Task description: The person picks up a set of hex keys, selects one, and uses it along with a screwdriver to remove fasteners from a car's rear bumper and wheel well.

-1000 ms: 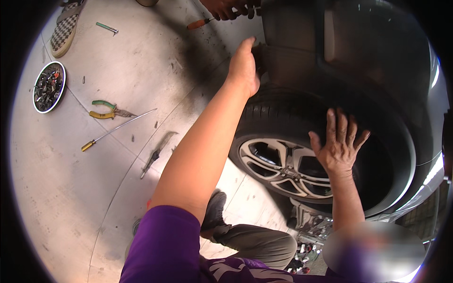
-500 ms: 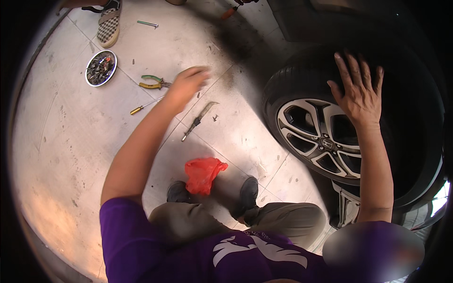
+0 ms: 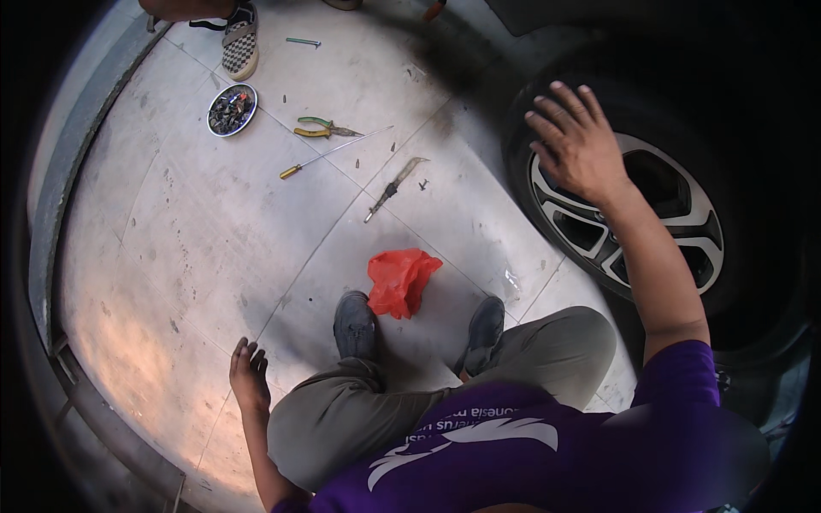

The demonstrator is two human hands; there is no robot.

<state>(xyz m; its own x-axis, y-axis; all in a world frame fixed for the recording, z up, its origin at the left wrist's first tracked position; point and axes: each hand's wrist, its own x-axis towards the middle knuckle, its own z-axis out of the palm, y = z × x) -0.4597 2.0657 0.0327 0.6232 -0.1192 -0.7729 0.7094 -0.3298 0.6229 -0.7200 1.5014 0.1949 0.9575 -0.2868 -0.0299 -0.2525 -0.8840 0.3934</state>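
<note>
My right hand (image 3: 581, 145) lies over the upper left part of a car tyre (image 3: 523, 158), fingers stretched out and nothing in them. Below its wrist shows the silver and black alloy wheel (image 3: 590, 229). Low on the left, beside my knee, my left hand (image 3: 250, 376) hangs over the floor, empty with its fingers slightly apart. A crumpled red plastic bag (image 3: 400, 280) rests on the tiles between my shoes. Farther out lie a tool with a hooked blade (image 3: 395, 190), a yellow-handled screwdriver (image 3: 292, 172) and pliers with green and yellow grips (image 3: 318, 128).
A round metal bowl (image 3: 210, 121) of small dark parts stands at the far left, near another person's checkered shoe (image 3: 240, 53). A slim green tool (image 3: 303, 41) and small screws (image 3: 423, 184) lie on the floor. A raised edge (image 3: 94, 128) curves along the left.
My left hand has swung back from above the tools to beside my left knee. My right hand has moved left across the tyre. The whole view has shifted.
</note>
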